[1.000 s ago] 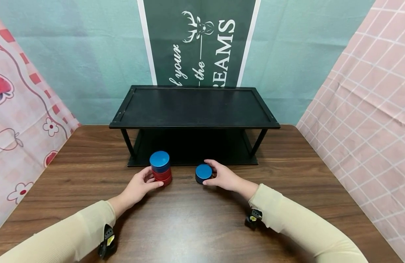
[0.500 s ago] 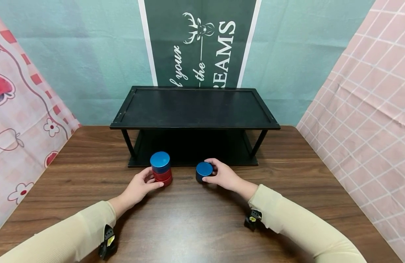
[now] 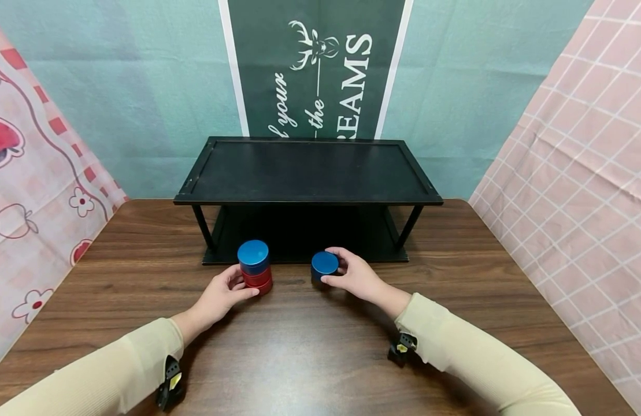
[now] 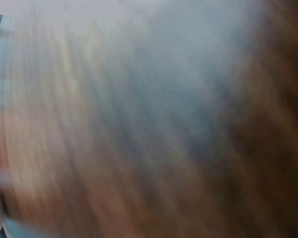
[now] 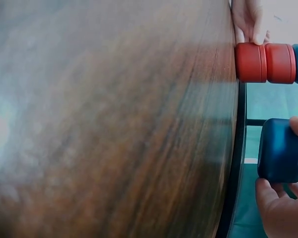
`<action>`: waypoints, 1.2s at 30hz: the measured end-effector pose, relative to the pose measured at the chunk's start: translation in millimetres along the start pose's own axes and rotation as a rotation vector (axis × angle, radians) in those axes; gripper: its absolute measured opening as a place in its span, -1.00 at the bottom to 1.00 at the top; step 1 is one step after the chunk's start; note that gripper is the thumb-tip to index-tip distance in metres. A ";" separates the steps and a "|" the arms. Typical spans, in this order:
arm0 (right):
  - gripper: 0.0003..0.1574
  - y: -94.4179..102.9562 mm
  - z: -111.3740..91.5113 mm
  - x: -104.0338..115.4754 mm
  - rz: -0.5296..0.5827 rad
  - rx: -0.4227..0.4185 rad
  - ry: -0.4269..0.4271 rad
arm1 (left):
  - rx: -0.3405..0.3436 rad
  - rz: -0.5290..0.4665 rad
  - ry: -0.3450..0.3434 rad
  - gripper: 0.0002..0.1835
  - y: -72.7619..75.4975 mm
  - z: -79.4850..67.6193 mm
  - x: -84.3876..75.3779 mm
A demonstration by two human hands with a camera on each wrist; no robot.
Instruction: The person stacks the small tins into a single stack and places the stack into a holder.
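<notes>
Curling round the stack (image 3: 255, 268) on the table (image 3: 289, 346), the left hand (image 3: 218, 293) holds 2 red tins (image 3: 257, 280) with 1 blue top tin (image 3: 253, 255) in the head view. Nearby, the right hand (image 3: 356, 279) pinches the small tin (image 3: 324, 264), also blue, before the rack (image 3: 310, 170). Behind, the banner (image 3: 320, 69) reads "your", "the" and "REAMS" beside a deer head (image 3: 328, 46). The left wrist view is mostly blurred table; I cannot tell the grip there. In the right wrist view, thumb and fingers hold the small tin clear of the table; the stack stands on it.
</notes>
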State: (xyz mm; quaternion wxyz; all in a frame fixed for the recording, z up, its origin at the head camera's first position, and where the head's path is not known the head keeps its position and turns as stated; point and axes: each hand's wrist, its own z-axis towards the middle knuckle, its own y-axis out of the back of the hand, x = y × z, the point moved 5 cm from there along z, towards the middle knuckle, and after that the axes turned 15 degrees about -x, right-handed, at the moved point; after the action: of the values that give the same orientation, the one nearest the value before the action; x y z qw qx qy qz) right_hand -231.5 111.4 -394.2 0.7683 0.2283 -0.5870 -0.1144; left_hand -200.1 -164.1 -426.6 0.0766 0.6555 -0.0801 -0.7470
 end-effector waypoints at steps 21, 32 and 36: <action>-0.24 24.5 2.2 33.5 0.016 -0.071 -0.006 | 0.002 0.002 -0.011 -0.37 -0.1 0.0 -0.3; -0.24 33.9 3.7 51.7 -0.018 -0.056 0.012 | 0.004 0.007 -0.007 -0.36 0.4 0.8 0.4; -0.22 36.3 11.4 46.4 -0.027 -0.057 0.045 | 0.004 0.005 -0.011 -0.36 0.5 0.7 -0.1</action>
State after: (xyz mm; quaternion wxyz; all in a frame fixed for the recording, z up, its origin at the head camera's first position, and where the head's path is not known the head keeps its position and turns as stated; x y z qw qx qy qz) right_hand -232.5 119.8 -334.8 0.7858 0.2166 -0.5630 -0.1364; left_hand -200.7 -164.6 -426.3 0.0769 0.6514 -0.0837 -0.7501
